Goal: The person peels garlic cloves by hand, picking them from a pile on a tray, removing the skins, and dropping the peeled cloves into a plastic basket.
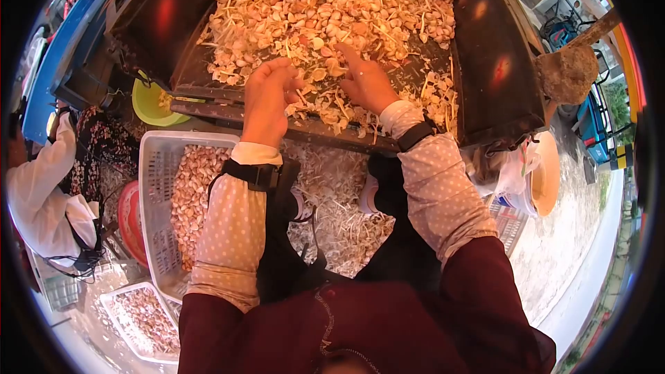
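A big heap of garlic cloves (332, 7), mixed with papery skins and dry stalks, covers the dark work table (433, 55) in front of me. At the table's near edge my left hand (269, 97) is held with its fingers curled toward the thumb. Whatever lies between those fingertips is too small to make out. Just to the right, my right hand (369, 85) has its index finger stretched toward the heap and its thumb apart. Nothing shows in its grip. Loose garlic skins (332, 107) lie between and below both hands.
A white crate (158, 225) of garlic cloves stands at my left, with a white tray (142, 322) of more cloves farther down. A green bowl (154, 105) sits beside the table. Skins litter the floor between my feet. Another person's sleeve (43, 166) is at far left.
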Action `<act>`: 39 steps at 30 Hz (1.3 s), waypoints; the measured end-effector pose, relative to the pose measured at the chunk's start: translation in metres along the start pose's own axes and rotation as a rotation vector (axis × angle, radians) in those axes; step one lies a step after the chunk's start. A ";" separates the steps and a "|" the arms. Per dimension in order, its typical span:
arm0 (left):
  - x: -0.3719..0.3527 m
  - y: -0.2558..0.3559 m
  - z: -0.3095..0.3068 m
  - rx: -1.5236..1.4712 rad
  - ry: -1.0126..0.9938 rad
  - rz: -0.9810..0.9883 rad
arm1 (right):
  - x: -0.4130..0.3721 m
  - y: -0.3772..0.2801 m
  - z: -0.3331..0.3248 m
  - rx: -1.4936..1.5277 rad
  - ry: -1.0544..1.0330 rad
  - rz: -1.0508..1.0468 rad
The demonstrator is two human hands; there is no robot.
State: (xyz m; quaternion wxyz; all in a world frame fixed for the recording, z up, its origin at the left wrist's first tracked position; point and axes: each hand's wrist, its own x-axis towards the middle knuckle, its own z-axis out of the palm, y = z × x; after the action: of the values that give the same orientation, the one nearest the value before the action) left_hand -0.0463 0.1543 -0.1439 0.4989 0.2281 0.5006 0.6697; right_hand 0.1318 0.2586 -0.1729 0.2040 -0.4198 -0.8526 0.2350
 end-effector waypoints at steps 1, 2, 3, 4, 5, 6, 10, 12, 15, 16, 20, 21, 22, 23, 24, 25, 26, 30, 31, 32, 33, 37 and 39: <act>0.002 0.002 0.002 0.022 -0.011 -0.007 | 0.001 0.002 0.001 0.001 0.002 -0.001; 0.005 0.001 0.003 0.023 -0.012 -0.005 | 0.003 0.004 0.001 -0.133 0.047 -0.018; 0.008 -0.001 0.004 0.022 -0.019 -0.027 | 0.004 0.006 0.002 -0.267 0.090 -0.035; 0.010 -0.003 0.005 0.021 -0.027 -0.050 | 0.006 0.008 0.004 -0.266 0.090 -0.033; 0.010 -0.004 0.006 0.022 -0.028 -0.051 | 0.008 0.010 0.005 -0.326 0.088 -0.009; 0.009 -0.004 0.007 0.054 -0.048 -0.063 | 0.011 0.011 0.005 -0.386 0.087 0.014; 0.009 -0.006 0.015 0.150 -0.102 -0.048 | 0.012 0.019 0.003 -0.412 0.086 -0.014; 0.010 -0.005 0.022 0.258 -0.130 0.024 | 0.012 0.020 -0.001 -0.419 0.046 -0.046; 0.015 -0.013 0.022 0.684 -0.160 0.341 | 0.007 0.004 -0.013 -0.369 0.127 -0.121; 0.018 -0.018 0.020 1.000 -0.156 0.589 | 0.005 -0.004 -0.020 -0.368 0.127 -0.126; 0.005 0.003 0.028 0.882 -0.407 0.232 | -0.012 -0.033 -0.045 -0.249 0.172 -0.363; 0.003 0.003 0.029 0.883 -0.409 0.232 | -0.016 -0.037 -0.048 -0.247 0.203 -0.401; 0.002 0.003 0.028 0.732 -0.373 0.160 | -0.019 -0.039 -0.050 -0.247 0.203 -0.400; 0.001 0.002 0.028 0.581 -0.334 0.088 | -0.021 -0.041 -0.052 -0.126 0.301 -0.368; 0.001 0.001 0.029 0.580 -0.334 0.087 | -0.023 -0.043 -0.054 -0.006 0.397 -0.335; 0.001 -0.001 0.031 0.328 -0.283 0.052 | -0.023 -0.045 -0.057 -0.006 0.397 -0.334; 0.000 -0.002 0.033 0.077 -0.230 0.018 | -0.024 -0.046 -0.060 0.270 0.366 -0.168; -0.007 -0.001 0.035 -0.031 -0.322 0.050 | -0.028 -0.052 -0.058 0.751 -0.040 0.084; -0.012 -0.003 0.038 0.004 -0.333 0.083 | -0.029 -0.053 -0.057 0.753 -0.039 0.086; -0.016 -0.004 0.039 0.038 -0.344 0.117 | -0.029 -0.053 -0.055 0.782 -0.122 0.050; -0.018 -0.004 0.038 0.038 -0.343 0.116 | -0.029 -0.053 -0.054 0.811 -0.207 0.013; -0.021 0.004 0.035 0.173 -0.359 0.133 | -0.030 -0.047 -0.051 0.983 -0.137 -0.064; -0.022 0.006 0.035 0.262 -0.335 0.149 | -0.033 -0.053 -0.058 0.998 -0.144 -0.028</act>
State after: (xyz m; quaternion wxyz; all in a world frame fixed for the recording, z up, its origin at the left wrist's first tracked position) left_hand -0.0120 0.1497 -0.1200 0.4903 0.4351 0.4752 0.5869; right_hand 0.1490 0.2171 -0.1002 0.3237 -0.2422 -0.6537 0.6397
